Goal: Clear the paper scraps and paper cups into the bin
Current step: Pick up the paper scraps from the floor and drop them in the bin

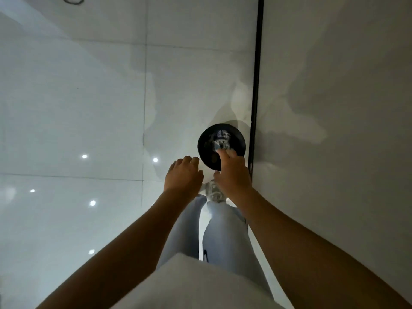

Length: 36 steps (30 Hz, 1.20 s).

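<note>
Hands over the round black bin (214, 148) on the floor.
I see the right hand (234, 172) above its rim at five o'clock, grip pinching a paper scrap (219, 145); left hand (182, 175), fingers relaxed, holds nothing.

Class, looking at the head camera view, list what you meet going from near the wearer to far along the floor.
White top → pale trouser legs → patterned shoe → left hand and right hand → black bin holding crumpled paper → tiled floor.
</note>
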Available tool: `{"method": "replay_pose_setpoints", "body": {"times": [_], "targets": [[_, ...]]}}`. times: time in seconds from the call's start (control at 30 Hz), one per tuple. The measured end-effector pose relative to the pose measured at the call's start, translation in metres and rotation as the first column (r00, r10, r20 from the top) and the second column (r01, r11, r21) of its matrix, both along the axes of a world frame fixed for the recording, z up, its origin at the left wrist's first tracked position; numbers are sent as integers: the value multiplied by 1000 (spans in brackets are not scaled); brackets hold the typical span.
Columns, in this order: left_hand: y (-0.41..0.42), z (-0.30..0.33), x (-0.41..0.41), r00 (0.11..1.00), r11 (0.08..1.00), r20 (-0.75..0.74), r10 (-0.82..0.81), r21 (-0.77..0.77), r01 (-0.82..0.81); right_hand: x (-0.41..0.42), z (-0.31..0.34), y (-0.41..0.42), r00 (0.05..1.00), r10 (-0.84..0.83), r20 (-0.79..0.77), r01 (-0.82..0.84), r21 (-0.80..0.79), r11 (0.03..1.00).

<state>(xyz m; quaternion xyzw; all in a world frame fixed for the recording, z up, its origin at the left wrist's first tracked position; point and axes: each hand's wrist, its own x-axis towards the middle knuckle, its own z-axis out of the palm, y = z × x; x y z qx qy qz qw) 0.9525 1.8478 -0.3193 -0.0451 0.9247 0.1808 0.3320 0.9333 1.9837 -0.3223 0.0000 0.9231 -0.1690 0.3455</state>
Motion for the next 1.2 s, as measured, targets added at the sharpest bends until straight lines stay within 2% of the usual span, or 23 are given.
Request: {"method": "replay_pose_setpoints", "body": {"times": [0.17, 0.3, 0.43, 0.57, 0.8, 1.03, 1.2], "targets": [[-26, 62, 33, 990, 986, -18, 141, -88, -142, 9, 58, -42, 957, 289, 19, -289, 8, 957], [-39, 96, 75, 953, 945, -42, 300, -127, -303, 29, 96, -68, 865, 501, -21, -501, -43, 864], [-52, 121, 128, 875, 864, -63, 480, -142, -484, 55, 122, -92, 742, 670, -12, -670, -16, 742], [-65, 140, 194, 738, 722, -86, 669, -161, -673, 100, 139, -119, 560, 828, 13, -829, 17, 560], [-84, 153, 324, 450, 431, -122, 885, -154, -889, 209, 155, -177, 235, 972, 13, -972, 20, 234], [-90, 151, 516, 195, 178, -79, 978, -179, -968, 384, 155, -226, -75, 997, 11, -996, 49, -76], [-85, 148, 654, -16, -28, -66, 998, -180, -983, 526, 151, -252, -262, 965, -15, -965, 31, -261]]}}
